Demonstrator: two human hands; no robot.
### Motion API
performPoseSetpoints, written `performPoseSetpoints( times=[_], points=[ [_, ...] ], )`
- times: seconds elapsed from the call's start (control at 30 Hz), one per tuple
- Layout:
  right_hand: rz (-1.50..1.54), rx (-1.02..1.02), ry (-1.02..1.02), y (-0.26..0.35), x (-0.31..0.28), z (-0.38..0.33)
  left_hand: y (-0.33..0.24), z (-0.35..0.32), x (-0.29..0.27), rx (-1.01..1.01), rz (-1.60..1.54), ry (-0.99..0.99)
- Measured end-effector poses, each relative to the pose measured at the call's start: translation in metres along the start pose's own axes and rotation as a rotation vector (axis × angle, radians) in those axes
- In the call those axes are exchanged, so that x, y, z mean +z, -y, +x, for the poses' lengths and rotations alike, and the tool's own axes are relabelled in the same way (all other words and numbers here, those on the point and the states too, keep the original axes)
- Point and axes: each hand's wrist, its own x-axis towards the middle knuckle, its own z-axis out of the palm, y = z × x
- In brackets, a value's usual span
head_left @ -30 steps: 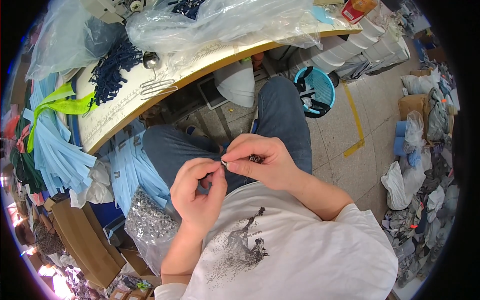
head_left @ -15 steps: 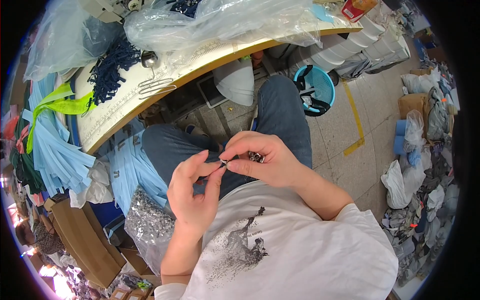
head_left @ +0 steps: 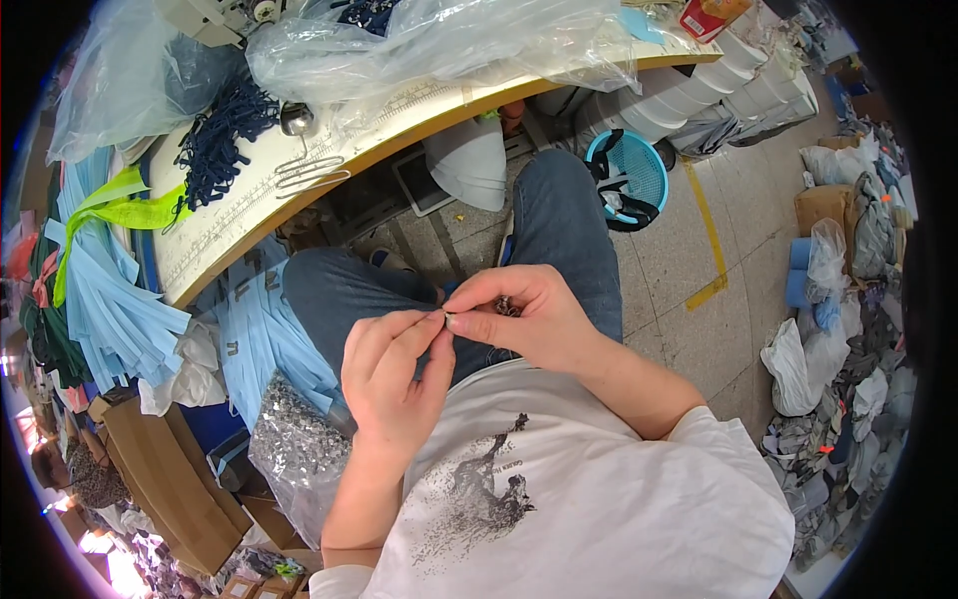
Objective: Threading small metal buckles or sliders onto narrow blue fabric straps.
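Above my lap, both hands meet at the fingertips. With thumb and fingers pinched together, my left hand [head_left: 397, 377] has hold of a tiny metal piece [head_left: 446, 316], mostly covered by the fingertips. The thumb and index finger of my right hand [head_left: 544, 327] press on the same piece from the other side. Several small shiny metal pieces [head_left: 507, 306] are tucked in the curled fingers of that right hand, partly hidden. Beside my left forearm, a clear plastic bag [head_left: 296, 439] is full of small silvery-grey pieces.
A curved-looking worktable [head_left: 225, 225] lies ahead, with dark blue strips [head_left: 215, 140], a bent wire holder [head_left: 309, 172] and plastic sheeting [head_left: 429, 50] on it. Light blue strips [head_left: 110, 290] hang at the left. A turquoise basket [head_left: 639, 170] stands on the floor, and fabric heaps [head_left: 848, 419] line the right.
My left fingers have curled in closer around the tiny piece, which is now more covered. The right fingers have closed further over the metal pieces in that hand.
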Motion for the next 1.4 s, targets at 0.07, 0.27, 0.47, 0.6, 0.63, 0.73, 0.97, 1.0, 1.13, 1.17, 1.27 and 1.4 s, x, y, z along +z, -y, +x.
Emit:
performPoseSetpoints(
  times=[0.07, 0.27, 0.47, 0.6, 0.63, 0.73, 0.97, 1.0, 1.13, 1.17, 1.27, 1.4],
  points=[
    [0.021, 0.017, -0.003, 0.000, -0.001, 0.001, 0.000, 0.000, 0.001, 0.000, -0.002, -0.004],
    [0.086, 0.057, 0.025, -0.004, -0.004, 0.001, 0.003, 0.000, 0.004, 0.060, -0.022, -0.016],
    [0.252, 0.229, 0.062, 0.002, -0.002, 0.000, 0.006, -0.007, 0.008, -0.004, -0.118, -0.002],
    [0.364, 0.207, 0.010, -0.001, -0.001, 0.001, 0.015, -0.020, 0.011, -0.224, -0.524, 0.030],
    [0.340, 0.192, -0.002, 0.000, 0.000, 0.000, 0.015, -0.020, 0.010, -0.224, -0.525, 0.031],
    [0.296, 0.170, -0.032, 0.006, 0.002, -0.001, 0.013, -0.015, 0.005, -0.325, -0.662, 0.106],
    [0.243, 0.028, -0.015, 0.008, -0.001, -0.002, 0.005, -0.012, 0.001, -0.534, -0.810, 0.105],
    [0.242, 0.029, -0.013, 0.005, 0.000, -0.001, 0.002, -0.011, 0.001, -0.670, -0.804, 0.097],
    [0.179, -0.086, 0.039, -0.001, 0.001, -0.004, 0.014, -0.012, 0.002, -0.471, -0.685, 0.220],
    [0.161, -0.081, 0.069, 0.000, 0.000, -0.005, 0.014, -0.011, 0.001, -0.497, -0.711, 0.215],
    [0.066, -0.105, 0.143, 0.000, -0.005, -0.005, 0.015, -0.013, -0.001, -0.534, -0.767, 0.224],
    [-0.011, -0.172, 0.153, -0.001, -0.006, -0.002, 0.013, -0.015, 0.000, -0.605, -0.846, 0.193]
  ],
)
